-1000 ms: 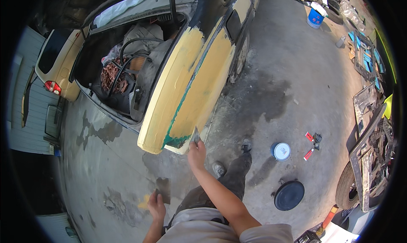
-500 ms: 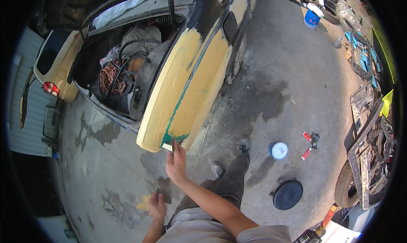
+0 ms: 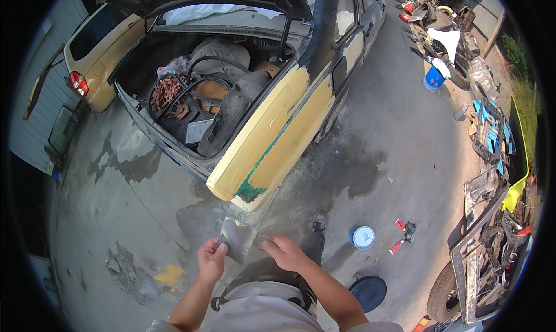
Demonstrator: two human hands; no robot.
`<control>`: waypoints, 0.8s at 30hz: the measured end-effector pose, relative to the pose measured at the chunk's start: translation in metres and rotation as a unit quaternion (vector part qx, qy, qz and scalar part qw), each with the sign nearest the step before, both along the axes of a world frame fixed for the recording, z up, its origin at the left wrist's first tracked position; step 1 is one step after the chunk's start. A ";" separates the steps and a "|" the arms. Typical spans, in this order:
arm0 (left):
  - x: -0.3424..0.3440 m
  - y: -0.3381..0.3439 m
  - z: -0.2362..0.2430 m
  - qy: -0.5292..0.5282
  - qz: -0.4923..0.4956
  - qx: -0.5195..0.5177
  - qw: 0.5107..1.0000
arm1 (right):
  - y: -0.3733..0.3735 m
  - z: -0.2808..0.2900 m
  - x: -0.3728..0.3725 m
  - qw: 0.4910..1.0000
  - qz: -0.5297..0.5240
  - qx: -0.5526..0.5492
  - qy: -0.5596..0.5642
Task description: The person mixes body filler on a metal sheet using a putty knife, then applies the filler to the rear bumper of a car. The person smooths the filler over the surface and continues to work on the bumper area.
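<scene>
My left hand (image 3: 211, 263) is closed on one edge of a thin grey metal plate (image 3: 236, 239) in front of my waist. A scraper (image 3: 262, 238) is pinched in my right hand (image 3: 286, 254), its edge close to the plate; whether they touch I cannot tell. Just ahead stands the car's rear side panel (image 3: 272, 126), spread with pale yellow filler. A green patch (image 3: 250, 191) shows at its lower rear corner, with a thin green line running forward along the crease.
The car's open trunk (image 3: 197, 103) holds hoses and cloth. On the floor at right are a lidded can (image 3: 363, 237), two red tubes (image 3: 397, 247) and a round black stool (image 3: 368, 293). Car parts (image 3: 492, 216) pile along the right side. A beige car (image 3: 104, 54) stands far left.
My right hand has drawn back from the car's corner with the scraper, toward the plate. My left hand has raised the plate. The view has shifted, showing more of the trunk.
</scene>
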State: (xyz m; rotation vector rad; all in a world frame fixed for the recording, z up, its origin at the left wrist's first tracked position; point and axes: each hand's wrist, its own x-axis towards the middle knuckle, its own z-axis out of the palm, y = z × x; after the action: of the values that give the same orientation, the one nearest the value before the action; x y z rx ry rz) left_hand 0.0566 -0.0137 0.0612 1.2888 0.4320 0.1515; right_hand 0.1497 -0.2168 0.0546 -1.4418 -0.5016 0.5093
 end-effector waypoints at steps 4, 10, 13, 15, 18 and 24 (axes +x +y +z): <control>0.017 -0.004 0.014 -0.022 0.036 0.021 0.999 | -0.017 0.013 0.002 0.966 -0.066 -0.199 0.151; 0.027 -0.040 0.036 -0.085 0.060 0.049 0.993 | 0.007 0.031 -0.002 0.859 -0.313 0.197 0.353; 0.016 -0.065 0.042 -0.160 0.048 0.084 0.982 | 0.022 0.043 -0.008 0.830 -0.311 0.209 0.412; 0.007 -0.065 0.044 -0.208 0.007 0.320 0.924 | 0.029 0.051 -0.011 0.820 -0.317 0.202 0.432; -0.003 -0.064 0.042 -0.246 -0.014 0.426 0.871 | 0.035 0.062 -0.014 0.821 -0.302 0.212 0.436; -0.007 -0.051 0.029 -0.243 -0.039 0.451 0.858 | 0.041 0.071 -0.018 0.851 -0.205 0.259 0.408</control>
State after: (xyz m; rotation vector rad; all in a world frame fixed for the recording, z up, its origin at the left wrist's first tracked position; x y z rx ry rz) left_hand 0.0495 -0.0648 0.0899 2.1058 -0.1774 0.6551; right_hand 0.1315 -0.1756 0.1259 -0.6698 0.3417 0.5327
